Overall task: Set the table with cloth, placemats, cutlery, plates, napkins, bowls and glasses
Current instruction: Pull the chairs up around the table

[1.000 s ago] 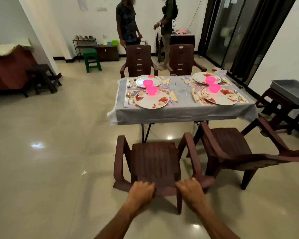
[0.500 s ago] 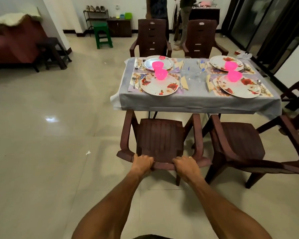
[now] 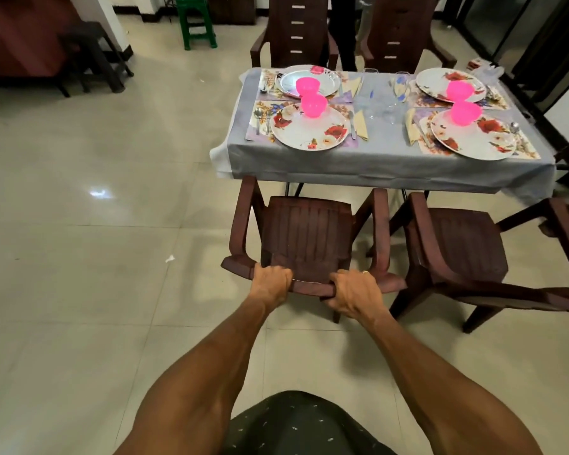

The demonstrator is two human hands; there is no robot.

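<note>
Both my arms reach forward and down. My left hand [image 3: 271, 284] curls its fingers over the top edge of the brown chair [image 3: 304, 239], gripping the backrest; just beside it, my right hand [image 3: 352, 292] grips the same edge, a ring on one finger. The chair's front sits just under the cloth's hem. Ahead of my hands, the grey cloth [image 3: 375, 159] covers the table. Ahead of the left hand, a floral plate [image 3: 309, 133] lies on a placemat [image 3: 255, 131] and carries a pink bowl [image 3: 313, 105]; behind it a steel plate [image 3: 312, 81] holds another. The glasses [image 3: 386, 100] stand mid-table, beyond the right hand. Further right, two more floral plates [image 3: 473, 139] each hold a pink bowl [image 3: 466, 113]. A second brown chair [image 3: 457, 244] stands right of my right hand.
</note>
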